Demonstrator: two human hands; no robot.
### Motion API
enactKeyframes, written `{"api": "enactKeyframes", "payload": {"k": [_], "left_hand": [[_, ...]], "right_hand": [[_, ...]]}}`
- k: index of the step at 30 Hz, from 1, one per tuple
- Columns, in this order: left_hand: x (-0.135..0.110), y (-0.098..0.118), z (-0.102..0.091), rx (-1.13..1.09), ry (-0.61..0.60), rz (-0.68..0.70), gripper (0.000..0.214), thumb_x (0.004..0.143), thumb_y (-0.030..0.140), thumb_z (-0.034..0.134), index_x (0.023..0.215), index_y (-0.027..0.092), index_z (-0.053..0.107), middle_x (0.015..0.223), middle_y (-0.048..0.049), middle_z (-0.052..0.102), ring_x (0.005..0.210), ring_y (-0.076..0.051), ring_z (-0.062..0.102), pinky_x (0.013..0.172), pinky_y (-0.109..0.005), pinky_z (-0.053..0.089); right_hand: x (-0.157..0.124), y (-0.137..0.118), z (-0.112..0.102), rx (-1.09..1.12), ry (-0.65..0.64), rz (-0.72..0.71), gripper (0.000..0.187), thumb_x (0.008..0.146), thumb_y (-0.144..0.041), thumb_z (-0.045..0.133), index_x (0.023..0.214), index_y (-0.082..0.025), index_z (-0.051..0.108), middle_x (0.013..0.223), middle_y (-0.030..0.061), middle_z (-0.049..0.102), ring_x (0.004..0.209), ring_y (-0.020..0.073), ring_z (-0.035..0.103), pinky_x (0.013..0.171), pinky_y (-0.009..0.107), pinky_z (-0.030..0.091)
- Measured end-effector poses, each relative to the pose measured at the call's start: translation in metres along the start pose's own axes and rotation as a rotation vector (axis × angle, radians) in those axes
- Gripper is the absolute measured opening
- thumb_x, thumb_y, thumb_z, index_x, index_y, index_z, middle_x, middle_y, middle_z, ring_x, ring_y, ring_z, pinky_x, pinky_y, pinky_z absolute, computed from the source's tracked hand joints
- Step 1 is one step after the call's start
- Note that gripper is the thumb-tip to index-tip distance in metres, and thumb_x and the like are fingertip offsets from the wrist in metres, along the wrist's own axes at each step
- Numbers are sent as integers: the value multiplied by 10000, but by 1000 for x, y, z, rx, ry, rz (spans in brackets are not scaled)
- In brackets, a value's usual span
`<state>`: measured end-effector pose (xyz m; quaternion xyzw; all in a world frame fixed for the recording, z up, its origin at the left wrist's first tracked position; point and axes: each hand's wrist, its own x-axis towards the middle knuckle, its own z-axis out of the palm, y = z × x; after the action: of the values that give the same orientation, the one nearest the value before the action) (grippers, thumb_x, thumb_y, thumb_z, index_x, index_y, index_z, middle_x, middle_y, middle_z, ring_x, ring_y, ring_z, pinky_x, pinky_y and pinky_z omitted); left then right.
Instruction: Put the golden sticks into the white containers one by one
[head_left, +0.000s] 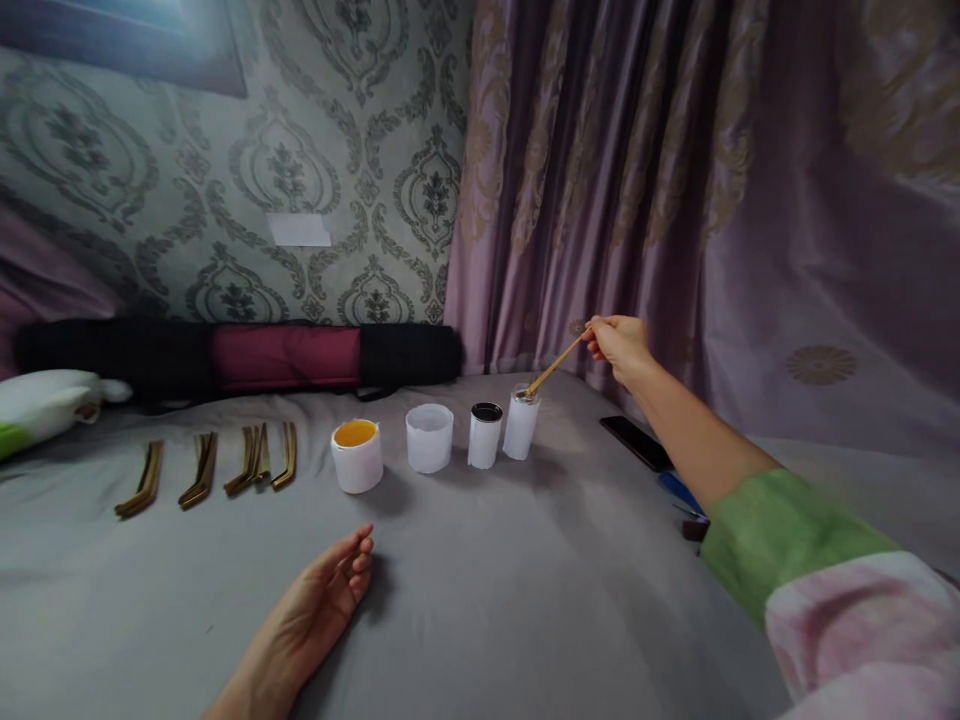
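My right hand (619,345) pinches the top of a thin wooden stick (553,367) whose lower end dips into the rightmost white cup (520,424). Beside it to the left stand a white cup with a black top (484,435), a wider white cup (429,437) and a white cup filled with yellow-orange stuff (357,455). My left hand (324,600) rests on the grey sheet (480,600), palm up, fingers loosely curled, holding nothing. It lies just in front of the yellow cup.
Several bent golden-brown tools (202,468) lie in a row at the left. A black and maroon long bag (240,358) runs along the wall. A dark phone (636,442) and a blue object (679,492) lie under my right forearm. Purple curtains (675,200) hang behind.
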<state>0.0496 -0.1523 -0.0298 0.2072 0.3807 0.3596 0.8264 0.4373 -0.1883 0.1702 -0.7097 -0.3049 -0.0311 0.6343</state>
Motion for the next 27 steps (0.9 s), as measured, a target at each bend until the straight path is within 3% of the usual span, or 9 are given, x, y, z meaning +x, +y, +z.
{"api": "enactKeyframes", "payload": {"k": [14,21,27], "left_hand": [[5,-1,-2,-3,-30,6,168,745,33,510,893,77,575,710,-28,535,499,-49,484,418,-170,443],[5,-1,-4,-7,-28,6,166,753,44,502,895,86,576,717,-32,543,510,-54,497,423,-170,447],[1,0,-1,-8,-23,6,172,745,37,503,893,89,574,704,-23,538,496,-50,491,416,-167,443]], "right_hand": [[11,3,4,-68,19,-78,168,754,-263,541,671,-127,594,586,56,620,385,50,470,314,134,327],[2,6,17,-184,-7,-93,176,763,-253,513,693,-128,616,597,54,627,384,66,486,347,169,361],[-1,23,33,-272,-71,-147,207,767,-273,493,707,-137,637,555,41,628,394,71,496,401,171,369]]}}
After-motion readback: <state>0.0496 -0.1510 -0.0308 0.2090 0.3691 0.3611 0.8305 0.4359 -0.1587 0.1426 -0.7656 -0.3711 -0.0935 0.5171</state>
